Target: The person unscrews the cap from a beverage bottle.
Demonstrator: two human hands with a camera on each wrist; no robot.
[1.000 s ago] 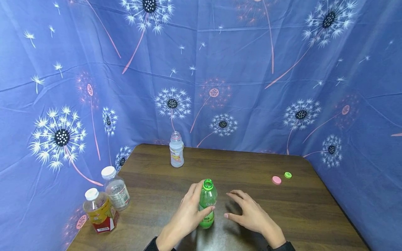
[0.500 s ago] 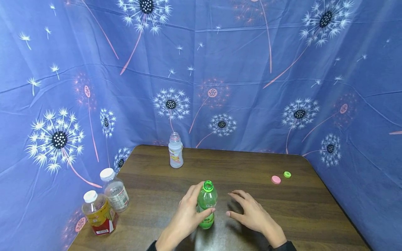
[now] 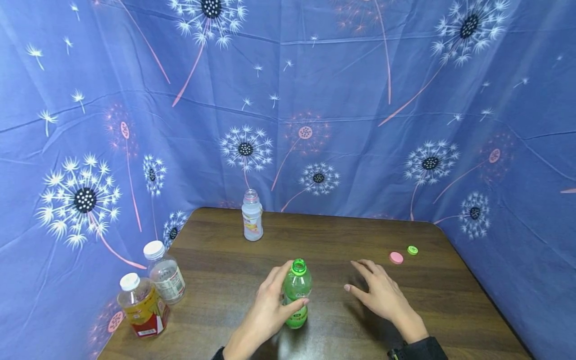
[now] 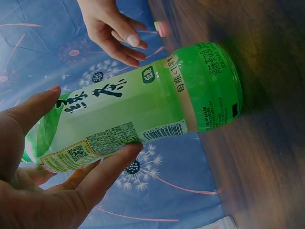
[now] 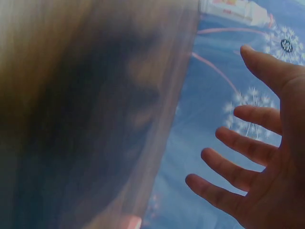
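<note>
A green plastic tea bottle [image 3: 297, 287] stands upright on the table in the head view, its mouth uncapped. My left hand [image 3: 266, 305] holds it from the left, thumb across the near side and fingers behind. In the left wrist view the same bottle [image 4: 124, 114] shows its printed label and barcode between thumb and fingers. To the right, my right hand [image 3: 382, 292] hovers over the table, apart from the bottle, with nothing in it. Its fingers are spread in the right wrist view. Beyond it lie a pink cap [image 3: 396, 258] and a small green cap [image 3: 412, 250].
An uncapped whitish bottle [image 3: 253, 220] stands at the back of the wooden table [image 3: 333, 235]. At the left edge are a clear bottle [image 3: 167, 277] and a yellow-and-red labelled bottle [image 3: 144, 307], both with white caps. Blue dandelion-patterned cloth [image 3: 360, 150] hangs around the table.
My right hand has moved away from the green bottle, to the right and toward the caps. The left hand stays on the bottle, which has hardly moved.
</note>
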